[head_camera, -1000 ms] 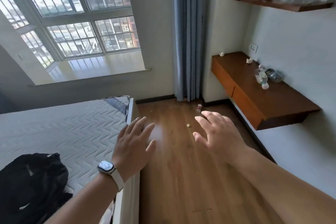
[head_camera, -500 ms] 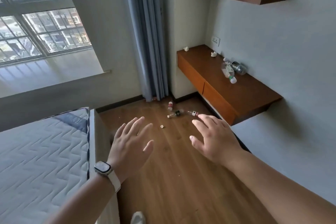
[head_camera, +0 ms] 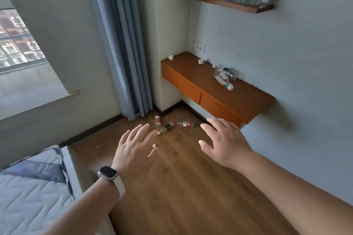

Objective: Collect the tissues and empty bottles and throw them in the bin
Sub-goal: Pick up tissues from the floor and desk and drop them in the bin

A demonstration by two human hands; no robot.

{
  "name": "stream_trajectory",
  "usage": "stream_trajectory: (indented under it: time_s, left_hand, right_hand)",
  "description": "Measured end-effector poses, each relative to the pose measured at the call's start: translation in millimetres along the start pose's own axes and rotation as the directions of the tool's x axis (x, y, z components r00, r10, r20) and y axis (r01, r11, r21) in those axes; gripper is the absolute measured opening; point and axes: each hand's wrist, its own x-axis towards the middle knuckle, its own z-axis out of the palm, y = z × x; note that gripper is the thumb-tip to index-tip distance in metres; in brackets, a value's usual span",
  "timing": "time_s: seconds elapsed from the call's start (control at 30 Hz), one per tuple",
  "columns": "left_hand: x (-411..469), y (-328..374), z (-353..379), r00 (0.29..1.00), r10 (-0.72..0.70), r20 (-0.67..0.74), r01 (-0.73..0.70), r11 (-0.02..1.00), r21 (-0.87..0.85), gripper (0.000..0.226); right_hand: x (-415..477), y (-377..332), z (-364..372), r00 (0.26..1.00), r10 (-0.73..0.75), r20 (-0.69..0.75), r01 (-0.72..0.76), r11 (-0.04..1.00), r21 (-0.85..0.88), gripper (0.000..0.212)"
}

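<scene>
I see three small clear bottles on their sides on the wood floor near the corner: red-label one [head_camera: 157,120], green-label one [head_camera: 165,128], another red-label one [head_camera: 185,124]. Two more bottles [head_camera: 223,76] lie touching on the desk, plus two crumpled tissues [head_camera: 170,57] [head_camera: 201,61].

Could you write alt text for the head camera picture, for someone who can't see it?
Two empty open hands, left hand and right hand, reach over a wooden floor toward three plastic bottles lying near a curtain.
</scene>
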Motion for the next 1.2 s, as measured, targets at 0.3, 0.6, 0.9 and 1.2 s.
stream_trajectory:
  time_s: [0.3,0.6,0.9,1.2]
  left_hand:
    - [28,-51,26,0.998,-0.017,0.054,0.020,0.997,-0.069,0.046]
    - [112,-53,54,0.991,0.013,0.131,-0.012,1.000,-0.008,0.053]
    - [224,-37,103,0.968,0.041,0.249,-0.058,0.996,0.061,0.057]
    - [302,-19,154,0.940,0.094,0.329,-0.120,0.991,0.058,0.054]
  right_hand:
    - [35,-8,14,0.995,0.086,0.057,-0.084,0.996,-0.036,0.058]
    - [92,42,49,0.985,0.124,0.122,-0.123,0.992,-0.014,0.058]
    - [168,130,94,0.974,0.177,0.144,-0.193,0.975,0.107,0.058]
    - [188,189,130,0.938,0.255,0.236,-0.297,0.941,0.161,0.058]
